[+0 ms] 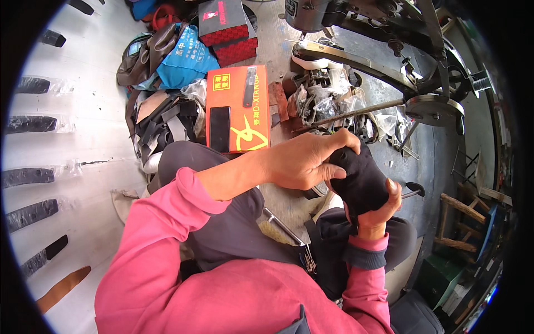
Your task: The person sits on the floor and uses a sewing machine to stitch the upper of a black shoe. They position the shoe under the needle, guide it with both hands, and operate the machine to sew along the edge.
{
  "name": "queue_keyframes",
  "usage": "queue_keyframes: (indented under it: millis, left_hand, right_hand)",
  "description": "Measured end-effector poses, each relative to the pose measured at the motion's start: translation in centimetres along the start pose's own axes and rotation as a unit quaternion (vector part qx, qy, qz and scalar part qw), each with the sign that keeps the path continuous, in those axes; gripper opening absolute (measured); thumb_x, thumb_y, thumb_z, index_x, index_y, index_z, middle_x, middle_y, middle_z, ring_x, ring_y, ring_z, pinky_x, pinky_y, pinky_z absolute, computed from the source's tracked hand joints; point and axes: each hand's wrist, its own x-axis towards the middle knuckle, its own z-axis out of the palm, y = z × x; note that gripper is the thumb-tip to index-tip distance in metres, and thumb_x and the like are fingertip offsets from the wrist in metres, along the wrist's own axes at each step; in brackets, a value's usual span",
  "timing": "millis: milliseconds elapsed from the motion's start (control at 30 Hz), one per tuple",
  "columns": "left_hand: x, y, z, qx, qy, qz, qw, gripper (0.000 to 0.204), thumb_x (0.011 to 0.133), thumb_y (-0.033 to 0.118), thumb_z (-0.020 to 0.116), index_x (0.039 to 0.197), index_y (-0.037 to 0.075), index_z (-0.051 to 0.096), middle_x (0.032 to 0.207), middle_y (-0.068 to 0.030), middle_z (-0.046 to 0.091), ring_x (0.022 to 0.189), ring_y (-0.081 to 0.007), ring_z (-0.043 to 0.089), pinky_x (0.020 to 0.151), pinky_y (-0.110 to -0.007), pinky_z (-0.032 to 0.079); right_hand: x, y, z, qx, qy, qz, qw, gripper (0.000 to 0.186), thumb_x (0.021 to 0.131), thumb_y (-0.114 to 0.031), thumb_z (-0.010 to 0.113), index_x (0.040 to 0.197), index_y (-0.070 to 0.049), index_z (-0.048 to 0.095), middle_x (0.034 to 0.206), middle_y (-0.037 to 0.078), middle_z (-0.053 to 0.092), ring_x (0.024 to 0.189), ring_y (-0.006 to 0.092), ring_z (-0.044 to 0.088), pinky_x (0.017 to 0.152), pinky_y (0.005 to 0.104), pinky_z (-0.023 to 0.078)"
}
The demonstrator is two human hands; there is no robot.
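Above my right knee I hold a soft black item (360, 181), rounded like a shoe; its exact kind does not show. My left hand (297, 164) reaches across from the left and pinches its upper left edge between thumb and fingers. From below, my right hand (381, 211) grips its lower right side, the thumb along the edge and the other fingers mostly hidden. A metal rod-like tool (282, 225) lies between my legs, with a bunch of thin metal pieces (307, 260) at its lower end.
An orange-red box (238, 139) bearing a black phone (220, 127) stands ahead. Left of it are dark scraps (167, 119) and a blue bag (186, 58). A sewing machine (361, 61) rises at front right over a pile of small parts (328, 92). Wooden stools (461, 222) stand far right.
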Motion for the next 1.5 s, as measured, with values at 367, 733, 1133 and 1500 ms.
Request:
queue_keyframes:
  millis: [367, 733, 1133, 1500]
  left_hand:
    - [-0.7, -1.0, -0.3, 0.002, 0.012, -0.032, 0.999, 0.047, 0.098, 0.014, 0.066, 0.136, 0.008, 0.039, 0.123, -0.0160, 0.057, 0.113, -0.0343, 0.062, 0.097, -0.039, 0.046]
    - [-1.2, -0.3, -0.7, -0.041, 0.007, -0.128, 0.991, 0.040, 0.100, 0.016, 0.064, 0.131, 0.007, 0.041, 0.116, -0.0173, 0.057, 0.100, -0.0338, 0.065, 0.087, -0.042, 0.047]
    - [-0.9, -0.9, -1.3, 0.005, -0.006, -0.039, 0.999, 0.045, 0.098, 0.015, 0.066, 0.135, 0.009, 0.040, 0.129, -0.0129, 0.052, 0.118, -0.0316, 0.057, 0.101, -0.040, 0.043]
    - [-2.0, -0.3, -2.0, 0.006, 0.024, -0.119, 0.993, 0.042, 0.099, 0.015, 0.064, 0.134, 0.010, 0.041, 0.117, -0.0109, 0.056, 0.081, -0.0264, 0.060, 0.078, -0.037, 0.047]
  right_hand:
    - [0.5, 1.0, 1.7, -0.018, -0.002, 0.008, 1.000, 0.055, 0.084, -0.028, 0.060, 0.125, 0.008, 0.061, 0.125, 0.020, 0.068, 0.113, 0.0354, 0.066, 0.105, 0.0454, 0.050]
    - [1.4, 1.4, 2.4, -0.037, 0.014, 0.039, 0.998, 0.057, 0.087, -0.027, 0.055, 0.131, 0.009, 0.058, 0.124, 0.022, 0.068, 0.110, 0.0361, 0.068, 0.101, 0.0459, 0.054]
    - [1.0, 1.9, 2.6, 0.035, -0.018, 0.030, 0.999, 0.065, 0.079, -0.026, 0.057, 0.132, 0.011, 0.056, 0.129, 0.024, 0.065, 0.115, 0.0391, 0.065, 0.107, 0.0468, 0.050]
    - [2.1, 1.5, 2.3, -0.010, 0.034, 0.069, 0.997, 0.048, 0.088, -0.025, 0.059, 0.124, 0.006, 0.063, 0.120, 0.017, 0.070, 0.108, 0.0324, 0.069, 0.100, 0.0442, 0.053]
